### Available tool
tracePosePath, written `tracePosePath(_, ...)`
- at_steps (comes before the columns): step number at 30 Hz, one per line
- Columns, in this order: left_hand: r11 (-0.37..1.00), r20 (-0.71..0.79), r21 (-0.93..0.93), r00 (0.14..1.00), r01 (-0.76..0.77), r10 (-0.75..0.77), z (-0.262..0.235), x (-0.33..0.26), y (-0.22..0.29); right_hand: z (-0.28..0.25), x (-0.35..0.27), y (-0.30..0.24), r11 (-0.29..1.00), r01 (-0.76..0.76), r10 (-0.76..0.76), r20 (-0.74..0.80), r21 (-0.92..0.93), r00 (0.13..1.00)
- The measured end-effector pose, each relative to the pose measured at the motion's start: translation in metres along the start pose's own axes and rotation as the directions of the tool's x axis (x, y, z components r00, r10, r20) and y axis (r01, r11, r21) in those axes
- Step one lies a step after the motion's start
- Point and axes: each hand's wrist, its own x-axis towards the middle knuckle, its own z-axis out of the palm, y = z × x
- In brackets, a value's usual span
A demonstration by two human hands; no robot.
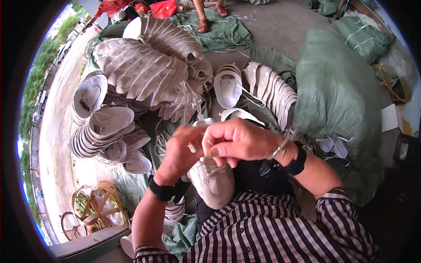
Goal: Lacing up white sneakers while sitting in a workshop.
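Striped shirt [267,230] of the person: 5 o'clock, along the lower edge
Green bag [335,92], bulky: between 2 and 3 o'clock
Pile of pale shoe tops [140,74], packed in overlapping rows: between 10 and 11 o'clock
Stack of nested white shoes [94,131]: 9 o'clock, just beside the pile
Row of nested pale shoes [272,92]: 2 o'clock, beside the green bag
Woven basket [112,193]: 8 o'clock, well apart from the hands
White shoe [215,186]: 6 o'clock, below both hands, toe toward the shirt
Right hand [239,140]: just right of centre, grip closed, thumb and forefinger pinching the lace [202,159] above the shoe
Left hand [182,147]: between 8 and 9 o'clock, fingers bent near the same lace; blurred, so whether its grip holds anything cannot be told
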Motion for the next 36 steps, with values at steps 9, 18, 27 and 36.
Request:
tracePosePath(9,0.545,-0.229,-0.819,0.769,0.181,-0.598,-0.033,-0.037,-0.049,-0.052,-0.043,0.032,0.956,0.109,0.048,-0.513,0.272,0.857)
tracePosePath(18,0.095,0.312,-0.69,0.413,0.717,-0.856,-0.033,-0.134,-0.07,-0.153,-0.173,0.129,0.828,0.187,0.427,-0.81,0.529,0.401)
tracePosePath(27,0.889,-0.192,0.355,0.953,0.289,-0.233,0.023,-0.064,0.012,-0.019,-0.033,0.072,0.899,-0.019,-0.21,-0.47,-0.437,0.858)
tracePosePath(36,0.547,0.2,-0.669,0.831,0.503,-0.519,0.019,-0.081,-0.027,-0.027,-0.012,0.092,0.941,-0.073,-0.026,-0.285,-0.33,0.958)
